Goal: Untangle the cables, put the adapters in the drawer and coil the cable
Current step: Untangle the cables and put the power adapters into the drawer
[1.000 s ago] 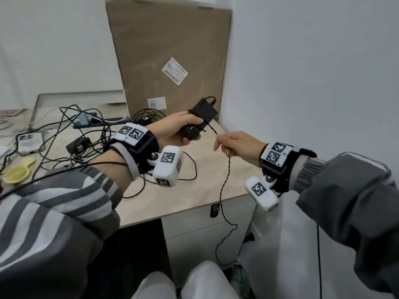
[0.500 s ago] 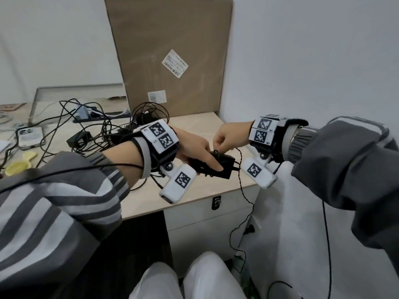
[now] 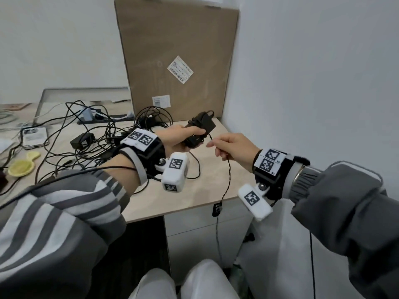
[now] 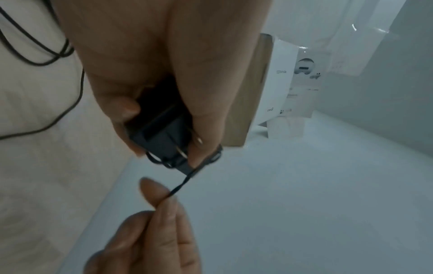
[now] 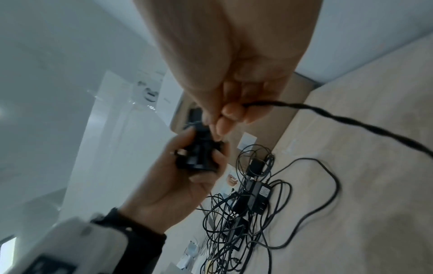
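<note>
My left hand (image 3: pixel 183 137) grips a black power adapter (image 3: pixel 201 128) above the desk's right end; its metal prongs show in the left wrist view on the adapter (image 4: pixel 161 137). A few turns of thin black cable wrap its end. My right hand (image 3: pixel 228 147) pinches that cable (image 3: pixel 228 173) close to the adapter, and the rest hangs down past the desk edge. In the right wrist view the cable (image 5: pixel 328 115) leads out from my right hand (image 5: pixel 229 111). A tangle of black cables and adapters (image 3: pixel 97 134) lies on the desk to the left.
A tall cardboard box (image 3: pixel 177 61) leans against the wall behind the desk (image 3: pixel 205 190). A white drawer unit (image 3: pixel 194 238) with a lock sits under the desk's right end. A phone (image 3: pixel 34 137) and a yellow object (image 3: pixel 21 167) lie at far left.
Half a second ago both hands were low at the desk's front edge with the adapter. Now the left hand has lifted the adapter up and back, and the right hand has drawn apart along the cable.
</note>
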